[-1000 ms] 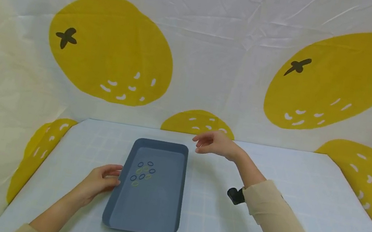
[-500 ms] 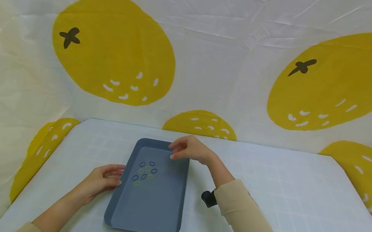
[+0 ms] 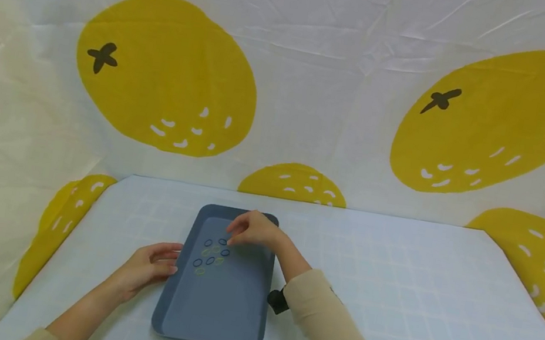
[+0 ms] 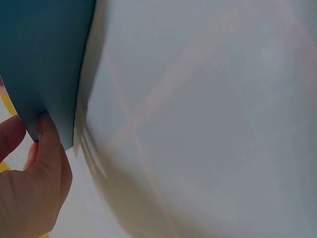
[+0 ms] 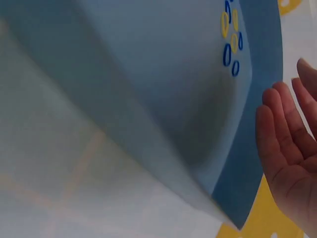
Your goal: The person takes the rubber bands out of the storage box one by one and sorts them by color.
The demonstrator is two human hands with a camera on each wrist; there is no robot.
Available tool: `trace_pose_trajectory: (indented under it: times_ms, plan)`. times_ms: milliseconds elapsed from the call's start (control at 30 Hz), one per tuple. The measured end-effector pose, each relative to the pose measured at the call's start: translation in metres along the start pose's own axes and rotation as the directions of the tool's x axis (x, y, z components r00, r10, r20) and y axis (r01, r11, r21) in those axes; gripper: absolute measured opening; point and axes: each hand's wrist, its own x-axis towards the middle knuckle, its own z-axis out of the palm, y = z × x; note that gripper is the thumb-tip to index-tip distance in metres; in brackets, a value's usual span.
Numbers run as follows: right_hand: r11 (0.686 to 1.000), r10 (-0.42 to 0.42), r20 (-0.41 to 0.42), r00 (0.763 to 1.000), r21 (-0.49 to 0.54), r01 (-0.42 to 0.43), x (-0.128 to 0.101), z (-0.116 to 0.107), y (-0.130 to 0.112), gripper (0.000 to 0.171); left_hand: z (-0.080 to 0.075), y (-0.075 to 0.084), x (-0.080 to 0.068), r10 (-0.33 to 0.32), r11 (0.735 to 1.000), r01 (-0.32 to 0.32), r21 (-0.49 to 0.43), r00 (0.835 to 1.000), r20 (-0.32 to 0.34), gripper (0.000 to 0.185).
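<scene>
A blue-grey rectangular tray [image 3: 214, 315] lies on the table, its long side pointing away from me. Inside it, toward the left and far half, is a cluster of several thin oval rings, some dark blue [image 5: 224, 54] and some yellow [image 5: 222, 25]. My left hand [image 3: 147, 266] pinches the tray's left wall; in the left wrist view the thumb and fingers lie on either side of its edge. Over the far part of the tray is my right hand [image 3: 254, 231], fingers loosely bent with nothing between them, fingertips close to the far right rings.
The tray stands on a table [image 3: 390, 307] with a pale checked cloth. Behind and to the left hangs a white curtain [image 3: 327, 95] printed with large yellow fruit. A black wrist camera [image 3: 278, 302] sits by the right sleeve, beside the tray's right edge.
My right hand has come from beyond the tray's far right corner, moving left and toward me, down to the rings. My left hand keeps its place at the tray's left wall.
</scene>
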Motion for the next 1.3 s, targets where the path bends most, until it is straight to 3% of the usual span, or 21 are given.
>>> trace_pose_trajectory:
  times_ms: [433,567,733,933,1300]
  plan:
    - [0.993,0.096,-0.036,0.995,-0.062,-0.099,0.008,0.020,0.001,0.022,0.002,-0.001,-0.002,-0.007,1.000,0.008,0.019,1.000,-0.026,0.054]
    - [0.983,0.149,-0.115,0.982,-0.088,-0.160,0.008,0.028,0.006,0.019,0.003,0.001,-0.002,-0.012,1.000,0.013,0.026,0.999,-0.032,0.054]
    - [0.962,0.211,-0.247,0.946,-0.121,-0.246,0.009,0.039,0.012,0.019,0.003,0.001,-0.001,-0.008,0.999,0.008,0.032,1.000,-0.029,0.054]
    - [0.951,0.150,-0.300,0.942,-0.218,-0.221,0.010,0.047,0.013,0.018,0.002,0.001,0.000,-0.010,0.999,0.011,0.037,0.999,-0.037,0.054]
    - [0.912,0.064,-0.223,0.973,-0.384,-0.148,0.007,0.050,0.008,0.024,0.003,0.000,0.000,-0.016,1.000,0.017,0.026,0.999,-0.035,0.054]
